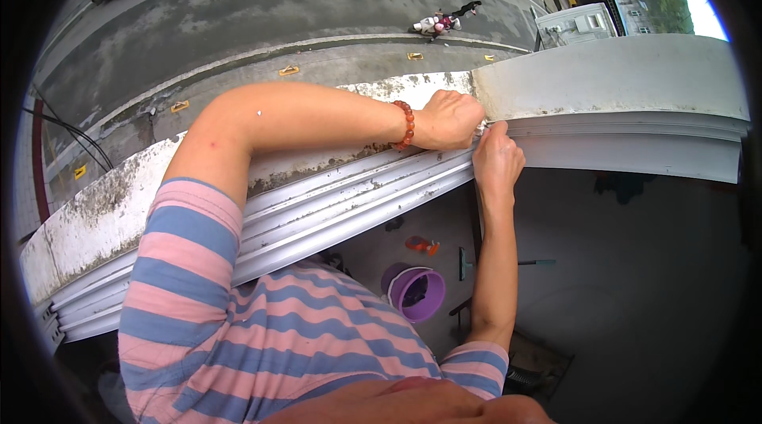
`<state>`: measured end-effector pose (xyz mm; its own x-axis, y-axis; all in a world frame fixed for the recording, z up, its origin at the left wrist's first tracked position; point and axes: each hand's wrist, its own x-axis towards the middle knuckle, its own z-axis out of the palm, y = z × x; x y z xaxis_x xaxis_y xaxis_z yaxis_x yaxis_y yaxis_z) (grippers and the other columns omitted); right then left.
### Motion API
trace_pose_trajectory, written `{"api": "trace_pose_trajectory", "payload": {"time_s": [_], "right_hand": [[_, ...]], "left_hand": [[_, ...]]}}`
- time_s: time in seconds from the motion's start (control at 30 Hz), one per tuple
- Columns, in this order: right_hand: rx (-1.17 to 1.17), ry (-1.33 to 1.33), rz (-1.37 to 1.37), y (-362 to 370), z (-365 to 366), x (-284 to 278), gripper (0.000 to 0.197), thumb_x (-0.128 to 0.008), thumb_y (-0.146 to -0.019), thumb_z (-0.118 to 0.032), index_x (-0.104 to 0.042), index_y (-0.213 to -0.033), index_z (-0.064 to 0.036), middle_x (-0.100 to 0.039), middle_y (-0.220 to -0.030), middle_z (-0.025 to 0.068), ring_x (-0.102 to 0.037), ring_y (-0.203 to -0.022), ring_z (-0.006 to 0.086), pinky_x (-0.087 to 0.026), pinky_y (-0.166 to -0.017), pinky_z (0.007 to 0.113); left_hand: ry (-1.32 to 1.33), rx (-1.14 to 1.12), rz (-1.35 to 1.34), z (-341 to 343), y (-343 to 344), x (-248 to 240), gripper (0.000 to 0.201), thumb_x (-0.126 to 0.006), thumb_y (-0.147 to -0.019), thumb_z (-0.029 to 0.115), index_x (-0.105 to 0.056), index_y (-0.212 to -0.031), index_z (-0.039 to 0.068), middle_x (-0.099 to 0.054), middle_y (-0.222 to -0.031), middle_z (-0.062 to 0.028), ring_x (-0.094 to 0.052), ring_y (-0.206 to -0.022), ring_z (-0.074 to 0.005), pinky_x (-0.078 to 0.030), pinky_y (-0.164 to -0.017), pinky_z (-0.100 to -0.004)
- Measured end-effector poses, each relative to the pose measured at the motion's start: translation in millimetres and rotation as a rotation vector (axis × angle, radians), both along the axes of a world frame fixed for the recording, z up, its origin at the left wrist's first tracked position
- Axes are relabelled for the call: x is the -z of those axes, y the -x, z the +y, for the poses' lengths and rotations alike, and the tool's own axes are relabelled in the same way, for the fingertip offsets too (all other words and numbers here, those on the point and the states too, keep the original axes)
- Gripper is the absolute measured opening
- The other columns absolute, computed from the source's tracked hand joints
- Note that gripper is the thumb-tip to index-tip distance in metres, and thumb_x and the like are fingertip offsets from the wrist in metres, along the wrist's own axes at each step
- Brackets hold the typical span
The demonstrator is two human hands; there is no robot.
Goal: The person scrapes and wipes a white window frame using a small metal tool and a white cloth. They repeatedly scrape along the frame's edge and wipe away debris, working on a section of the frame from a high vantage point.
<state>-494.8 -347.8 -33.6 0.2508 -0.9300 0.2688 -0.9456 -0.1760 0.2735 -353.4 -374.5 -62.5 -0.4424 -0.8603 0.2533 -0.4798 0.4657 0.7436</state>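
Observation:
Both my hands meet at the corner of a white window frame point(357, 198), where its long left track joins the right-hand section. My left hand point(450, 118), with a reddish bead bracelet point(408, 124) at its wrist, is closed in a fist over the outer side of the corner. Just inside, the fingers of my right hand point(498, 158) are pinched together. A small whitish, crumpled-looking bit point(481, 128) shows between the two hands; its kind is unclear. What lies inside the fingers is hidden.
A stained white ledge point(103, 218) runs outside the frame, high above a street point(262, 7) with a scooter rider point(438, 23). Below me indoors are a purple bucket point(421, 295), an orange spray bottle point(421, 245) and a green squeegee-like tool point(463, 264).

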Motion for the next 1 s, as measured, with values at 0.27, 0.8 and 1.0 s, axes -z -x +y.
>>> {"api": "trace_pose_trajectory", "payload": {"time_s": [0.27, 0.8, 1.0], "right_hand": [[-0.081, -0.04, -0.139, 8, -5, -7, 0.017, -0.055, -0.086, -0.019, -0.049, -0.081, -0.0032, -0.061, -0.065, 0.0198, -0.059, -0.062, 0.0412, -0.046, -0.058, 0.05], [-0.13, -0.002, -0.29, 11, 53, -36, 0.011, -0.055, -0.086, -0.017, -0.055, -0.088, -0.0061, -0.06, -0.06, 0.0153, -0.06, -0.056, 0.0342, -0.046, -0.051, 0.041], [-0.16, -0.039, -0.179, -2, 37, -22, 0.013, -0.058, -0.084, -0.017, -0.052, -0.083, -0.0057, -0.058, -0.057, 0.0129, -0.06, -0.053, 0.0328, -0.046, -0.049, 0.041]], "left_hand": [[0.096, -0.009, -0.042, 1, -1, 9, 0.012, -0.057, -0.071, 0.008, -0.063, -0.079, 0.001, -0.062, -0.086, -0.0146, -0.061, -0.082, -0.0338, -0.047, -0.069, -0.0432], [0.141, 0.021, -0.005, 38, -39, -4, 0.012, -0.058, -0.065, 0.002, -0.064, -0.076, 0.001, -0.061, -0.085, -0.0118, -0.06, -0.08, -0.0321, -0.048, -0.068, -0.0415], [0.122, 0.045, -0.037, 34, -36, -6, 0.016, -0.058, -0.067, 0.003, -0.065, -0.082, 0.002, -0.06, -0.086, -0.0108, -0.06, -0.082, -0.031, -0.047, -0.069, -0.0416]]}}
